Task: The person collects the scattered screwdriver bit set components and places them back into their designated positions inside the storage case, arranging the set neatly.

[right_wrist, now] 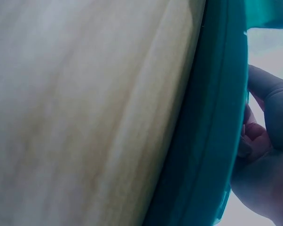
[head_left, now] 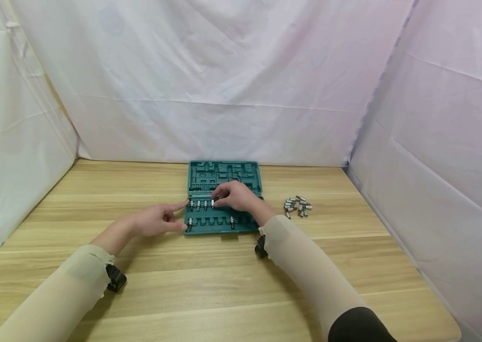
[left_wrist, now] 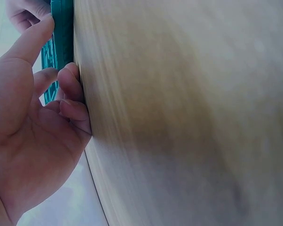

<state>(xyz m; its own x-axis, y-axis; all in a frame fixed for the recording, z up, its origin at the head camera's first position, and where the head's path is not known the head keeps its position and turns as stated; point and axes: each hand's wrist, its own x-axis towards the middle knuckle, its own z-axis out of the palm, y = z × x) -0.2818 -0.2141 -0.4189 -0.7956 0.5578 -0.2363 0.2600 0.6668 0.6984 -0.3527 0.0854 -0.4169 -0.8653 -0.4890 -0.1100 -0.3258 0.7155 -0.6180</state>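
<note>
An opened green plastic tool case (head_left: 207,232) lies on the table. My left hand (head_left: 153,220) is at the case's left side, thumb and forefinger stretched out to its edge and the other fingers bent inward. In the left wrist view the thumb (left_wrist: 33,40) rests against the green edge. Over the case, my right hand (head_left: 237,195) pinches a small silver bit socket (head_left: 213,204) at the back row of slots. To its left in that row stand three similar sockets (head_left: 198,205). The front row holds one socket (head_left: 190,223) at the left and another (head_left: 232,222) farther right; my right forearm covers part of this row.
Several loose bit sockets (head_left: 296,205) lie in a pile on the wooden table (head_left: 207,289), right of the case. The raised lid (head_left: 225,163) with moulded recesses is at the back. White cloth (head_left: 224,118) hangs behind the table and on both sides.
</note>
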